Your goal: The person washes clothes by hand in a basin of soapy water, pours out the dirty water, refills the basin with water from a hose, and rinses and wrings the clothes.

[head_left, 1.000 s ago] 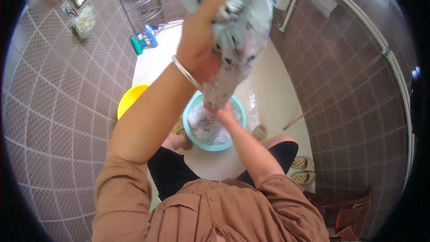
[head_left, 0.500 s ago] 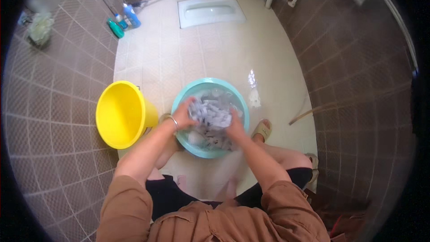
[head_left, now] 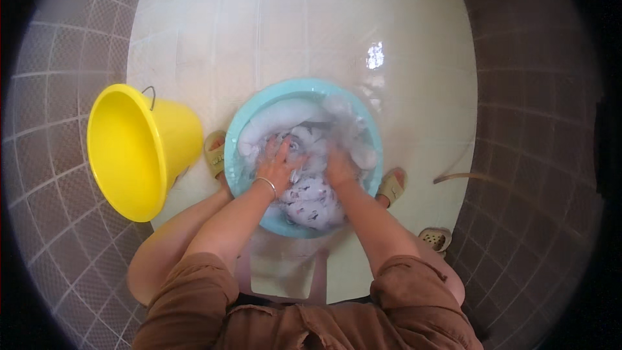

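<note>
A light-blue plastic basin [head_left: 245, 114] on the floor holds water and a wet pale cloth [head_left: 311, 202] with a small dark print. The cloth lies bunched and puffed up, part of it below the water. My left hand [head_left: 280, 165], with a bangle at its wrist, rests on the cloth with its fingers spread. To its right my right hand [head_left: 339, 164] reaches into the cloth and water. Its fingers are mostly hidden by splashing water and blur, so their grip does not show.
A yellow bucket [head_left: 180, 135] lies on its side at the left, mouth facing left. My feet in slippers [head_left: 391, 186] flank the basin. Another slipper [head_left: 435, 239] lies at the lower right. A brown hose [head_left: 466, 175] runs along the right wall. The tiled floor has a wet patch.
Both hands held the bunched cloth between them; now they press down into it, the left one spread out. The cloth has spread across the basin. The view has tilted nearer to me.
</note>
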`<state>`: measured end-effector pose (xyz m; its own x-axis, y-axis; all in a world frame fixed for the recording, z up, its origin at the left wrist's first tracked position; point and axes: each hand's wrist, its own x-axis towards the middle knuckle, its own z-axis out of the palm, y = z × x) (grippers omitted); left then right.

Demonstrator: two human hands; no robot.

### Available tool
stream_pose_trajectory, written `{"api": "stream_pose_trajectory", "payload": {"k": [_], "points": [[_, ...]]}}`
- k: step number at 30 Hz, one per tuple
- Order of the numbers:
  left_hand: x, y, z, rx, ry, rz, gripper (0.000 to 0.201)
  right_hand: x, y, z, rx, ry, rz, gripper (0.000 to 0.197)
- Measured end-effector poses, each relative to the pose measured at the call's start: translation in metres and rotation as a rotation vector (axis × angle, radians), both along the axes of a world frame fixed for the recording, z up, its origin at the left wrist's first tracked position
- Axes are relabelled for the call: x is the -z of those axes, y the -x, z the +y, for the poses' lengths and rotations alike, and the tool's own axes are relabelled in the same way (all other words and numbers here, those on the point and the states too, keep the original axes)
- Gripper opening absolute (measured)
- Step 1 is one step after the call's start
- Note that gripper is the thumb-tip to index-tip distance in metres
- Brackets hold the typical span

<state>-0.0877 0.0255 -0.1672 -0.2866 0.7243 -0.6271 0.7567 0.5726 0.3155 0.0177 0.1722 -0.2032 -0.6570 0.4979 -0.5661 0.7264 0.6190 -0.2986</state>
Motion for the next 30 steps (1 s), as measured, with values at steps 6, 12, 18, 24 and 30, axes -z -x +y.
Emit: {"api": "stream_pose_trajectory", "payload": {"k": [6,12,18,24,30], "points": [[0.029,0.02,0.02,-0.349,-0.105,-0.175,0.048,0.038,0.003,0.005,0.01,-0.005,0.233,0.056],[0.022,0.014,0.046,-0.083,-0.066,-0.128,0.044,0.142,-0.021,0.015,-0.202,0.075,-0.233,0.059],[-0.012,0.011,0.031,0.001,0.189,-0.039,0.044,-0.004,-0.017,0.012,0.129,0.078,0.271,0.065],[-0.052,-0.068,-0.012,-1.6,-0.897,-0.65,0.044,-0.086,-0.029,-0.005,0.476,0.424,0.307,0.073],[-0.112,-0.143,-0.074,-1.849,-0.617,-1.204,0.028,-0.273,-0.016,-0.046,0.559,0.555,0.725,0.064]]}}
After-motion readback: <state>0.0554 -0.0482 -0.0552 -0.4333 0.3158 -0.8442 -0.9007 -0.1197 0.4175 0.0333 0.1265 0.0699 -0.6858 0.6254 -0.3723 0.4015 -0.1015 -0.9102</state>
